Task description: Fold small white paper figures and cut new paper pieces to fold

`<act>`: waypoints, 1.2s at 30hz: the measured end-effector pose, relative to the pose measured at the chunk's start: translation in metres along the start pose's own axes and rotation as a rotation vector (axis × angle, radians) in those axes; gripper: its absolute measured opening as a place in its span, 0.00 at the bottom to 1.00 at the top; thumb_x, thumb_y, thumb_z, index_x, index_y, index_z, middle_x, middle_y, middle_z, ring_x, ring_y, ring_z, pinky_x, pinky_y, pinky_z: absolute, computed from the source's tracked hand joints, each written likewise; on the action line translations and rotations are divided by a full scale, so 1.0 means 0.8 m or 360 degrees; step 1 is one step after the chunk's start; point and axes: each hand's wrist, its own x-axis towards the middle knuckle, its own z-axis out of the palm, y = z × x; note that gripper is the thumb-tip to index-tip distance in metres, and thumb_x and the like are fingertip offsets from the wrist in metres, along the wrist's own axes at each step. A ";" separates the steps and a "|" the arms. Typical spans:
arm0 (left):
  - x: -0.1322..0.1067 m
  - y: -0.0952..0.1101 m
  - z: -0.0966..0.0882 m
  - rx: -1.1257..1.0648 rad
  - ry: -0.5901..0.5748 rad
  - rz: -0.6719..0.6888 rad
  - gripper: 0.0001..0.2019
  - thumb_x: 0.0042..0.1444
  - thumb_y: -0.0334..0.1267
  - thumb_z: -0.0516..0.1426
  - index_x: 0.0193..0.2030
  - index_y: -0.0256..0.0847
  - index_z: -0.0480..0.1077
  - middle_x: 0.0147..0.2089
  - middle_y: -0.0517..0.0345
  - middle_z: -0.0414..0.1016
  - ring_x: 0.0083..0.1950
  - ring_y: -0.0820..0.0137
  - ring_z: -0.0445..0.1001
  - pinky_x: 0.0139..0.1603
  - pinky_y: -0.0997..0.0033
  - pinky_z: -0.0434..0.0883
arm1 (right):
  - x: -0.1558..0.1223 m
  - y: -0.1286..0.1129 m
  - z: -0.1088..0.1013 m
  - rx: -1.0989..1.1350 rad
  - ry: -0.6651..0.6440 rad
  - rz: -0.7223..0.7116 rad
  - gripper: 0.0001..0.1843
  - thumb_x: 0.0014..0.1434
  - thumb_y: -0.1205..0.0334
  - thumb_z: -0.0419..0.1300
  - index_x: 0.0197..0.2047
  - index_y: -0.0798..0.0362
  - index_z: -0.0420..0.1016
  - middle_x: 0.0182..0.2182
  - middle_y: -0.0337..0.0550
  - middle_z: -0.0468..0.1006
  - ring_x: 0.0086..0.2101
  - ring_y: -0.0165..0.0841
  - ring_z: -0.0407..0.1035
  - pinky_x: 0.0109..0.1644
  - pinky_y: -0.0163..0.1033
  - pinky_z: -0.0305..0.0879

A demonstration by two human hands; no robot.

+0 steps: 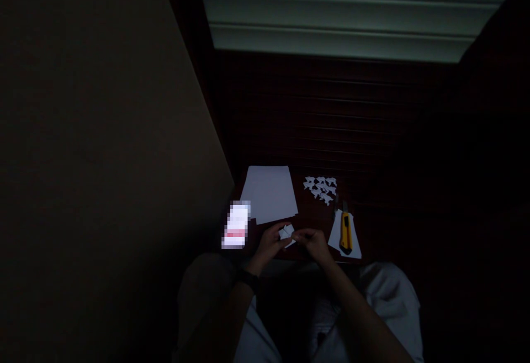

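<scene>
The scene is very dark. My left hand point(270, 241) and my right hand point(313, 241) meet over the near edge of a small dark table point(314, 214). Both pinch a small folded white paper piece point(286, 233) between their fingertips. A dark band sits on my left wrist. Just behind the hands lies a stack of white paper sheets point(270, 193). A cluster of several small folded white paper figures point(321, 187) lies at the back right of the table.
A yellow utility knife point(345, 232) rests on a white paper scrap point(354, 241) to the right of my right hand. A lit phone screen point(237, 226) glows at the table's left edge. A tan wall stands to the left, dark wood panelling behind.
</scene>
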 end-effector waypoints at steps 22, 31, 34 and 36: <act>-0.006 0.003 0.009 0.0105 0.0116 0.0058 0.21 0.43 0.31 0.58 0.47 0.41 0.63 0.41 0.55 0.68 0.33 0.73 0.70 0.22 0.81 0.67 | 0.002 0.007 0.015 -0.0230 0.0282 0.0037 0.09 0.46 0.58 0.58 0.26 0.55 0.74 0.24 0.42 0.77 0.26 0.33 0.68 0.31 0.35 0.61; 0.001 -0.008 0.010 0.0096 0.0155 -0.0010 0.20 0.41 0.34 0.61 0.43 0.38 0.64 0.34 0.58 0.68 0.28 0.74 0.70 0.19 0.82 0.65 | 0.002 0.008 0.014 -0.0205 0.0271 0.0059 0.06 0.44 0.61 0.57 0.24 0.55 0.73 0.24 0.43 0.77 0.27 0.34 0.69 0.31 0.35 0.62; 0.005 -0.011 0.007 0.0088 0.0147 -0.0034 0.20 0.39 0.34 0.62 0.42 0.37 0.65 0.32 0.58 0.69 0.27 0.74 0.69 0.17 0.82 0.65 | 0.001 0.007 0.012 -0.0212 0.0257 0.0021 0.07 0.45 0.59 0.59 0.24 0.55 0.73 0.23 0.43 0.76 0.26 0.34 0.69 0.31 0.35 0.62; 0.006 -0.013 0.006 0.0092 0.0153 -0.0044 0.20 0.39 0.35 0.62 0.41 0.37 0.66 0.32 0.58 0.70 0.26 0.73 0.69 0.16 0.81 0.65 | 0.000 0.006 0.010 -0.0167 0.0218 0.0003 0.09 0.45 0.58 0.59 0.24 0.55 0.73 0.23 0.43 0.76 0.26 0.33 0.68 0.30 0.35 0.61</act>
